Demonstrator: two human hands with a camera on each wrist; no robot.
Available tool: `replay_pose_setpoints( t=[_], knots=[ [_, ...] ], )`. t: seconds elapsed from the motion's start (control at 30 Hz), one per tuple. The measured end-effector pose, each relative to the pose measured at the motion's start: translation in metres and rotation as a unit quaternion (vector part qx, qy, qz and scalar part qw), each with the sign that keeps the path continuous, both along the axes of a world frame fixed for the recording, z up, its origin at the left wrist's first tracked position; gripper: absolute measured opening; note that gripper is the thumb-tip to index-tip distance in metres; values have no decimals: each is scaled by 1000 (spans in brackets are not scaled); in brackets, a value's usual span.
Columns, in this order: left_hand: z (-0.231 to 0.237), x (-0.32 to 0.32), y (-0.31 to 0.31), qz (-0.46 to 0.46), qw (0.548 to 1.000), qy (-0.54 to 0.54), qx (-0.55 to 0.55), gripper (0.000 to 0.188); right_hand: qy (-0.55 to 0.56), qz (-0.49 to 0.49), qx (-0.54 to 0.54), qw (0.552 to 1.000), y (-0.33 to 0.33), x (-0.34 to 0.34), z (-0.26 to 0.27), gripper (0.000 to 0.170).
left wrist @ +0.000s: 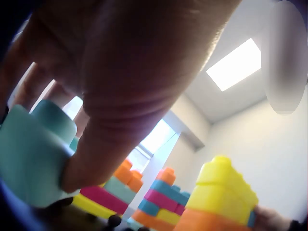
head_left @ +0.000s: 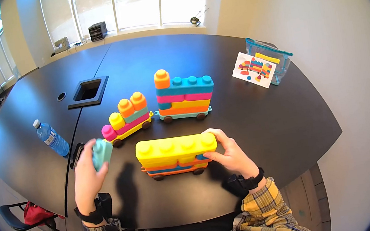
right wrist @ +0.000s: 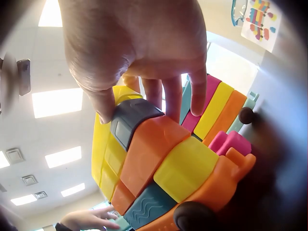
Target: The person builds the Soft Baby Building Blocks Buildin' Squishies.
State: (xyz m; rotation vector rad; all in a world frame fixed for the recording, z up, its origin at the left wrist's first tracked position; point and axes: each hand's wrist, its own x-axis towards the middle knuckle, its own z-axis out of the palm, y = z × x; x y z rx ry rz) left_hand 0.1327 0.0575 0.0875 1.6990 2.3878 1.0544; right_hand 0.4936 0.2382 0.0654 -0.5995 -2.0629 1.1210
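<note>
My left hand (head_left: 87,179) grips a mint-green building block (head_left: 102,154) in the air, left of a wheeled block wagon. In the left wrist view, the thumb presses the side of this block (left wrist: 33,159), which has a rounded stud. My right hand (head_left: 233,158) holds the right end of the wagon (head_left: 175,149). A long yellow block with studs tops it, above orange, yellow and blue blocks on an orange wheeled base. In the right wrist view, fingers and thumb straddle its end near a dark grey block (right wrist: 137,118).
Behind stand a stepped block wagon (head_left: 127,119) and a taller one (head_left: 185,97), end to end. A water bottle (head_left: 52,138) is at left, beside the table seam. A picture card (head_left: 256,69) leans against a clear zip pouch (head_left: 283,63) at back right. A square table opening (head_left: 88,91) lies back left.
</note>
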Motion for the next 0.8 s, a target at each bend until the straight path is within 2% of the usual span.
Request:
replay_pose_setpoints(
  t=[0.03, 0.07, 0.13, 0.17, 0.23, 0.33, 0.43, 0.57, 0.7, 0.8],
  knots=[
    [20, 12, 5, -10, 998, -15, 54, 69, 3, 5, 3, 1000, 0, -1, 0, 55],
    [35, 22, 11, -10, 998, -16, 54, 69, 5, 10, 6, 1000, 0, -1, 0, 56],
    [62, 44, 25, -191, 975, -60, 102, 70, 4, 13, -1, 1000, -1, -2, 2, 56],
    [77, 61, 33, -267, 956, -46, 112, 71, 4, 16, -7, 1000, -2, -3, 3, 56],
    [88, 80, 53, -326, 940, -2, 104, 63, 5, 18, -8, 1000, -2, -4, 2, 56],
    [88, 93, 73, -336, 939, 45, 61, 56, 4, 19, -8, 1000, -1, -3, 1, 56],
    [80, 96, 77, -382, 923, 29, 35, 56, 4, 23, -2, 1000, 1, -4, 0, 57],
    [80, 96, 70, -390, 920, 20, 18, 55, 4, 35, -4, 999, 2, -5, 1, 57],
    [68, 99, 67, -359, 933, 35, 16, 55, 4, 29, 0, 1000, 2, -7, 0, 57],
    [61, 99, 65, -339, 938, 47, 54, 56, 0, 22, 3, 1000, 2, -8, 2, 58]
  ],
)
